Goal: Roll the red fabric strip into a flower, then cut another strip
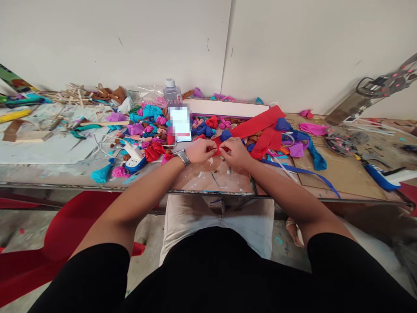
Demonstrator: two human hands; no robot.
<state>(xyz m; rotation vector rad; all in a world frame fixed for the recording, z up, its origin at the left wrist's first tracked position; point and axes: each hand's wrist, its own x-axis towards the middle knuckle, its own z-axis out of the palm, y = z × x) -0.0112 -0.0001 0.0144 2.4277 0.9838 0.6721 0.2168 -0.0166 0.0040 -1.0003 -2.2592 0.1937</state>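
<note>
Both hands meet above the table near its front edge, pinching a small piece of red crepe paper (213, 150). My left hand (199, 151), with a metal watch on the wrist, has its thumb and forefinger closed on the left side of the piece. From the right, my right hand (235, 152) pinches the same red paper; its fingertips are a short gap from the left ones. Behind the right hand lies a long red paper strip (259, 123); whether it joins the held piece is hidden. Dark blue crumpled paper (225, 135) lies just behind the fingers.
A lit phone (180, 124) leans before a plastic bottle (172, 92). Rolled paper flowers (148, 129) crowd the table's middle. Left are a white charger on a power socket (135, 163) and green-handled pliers (85, 129). Cardboard (339, 176) and a blue ribbon (306, 171) lie right.
</note>
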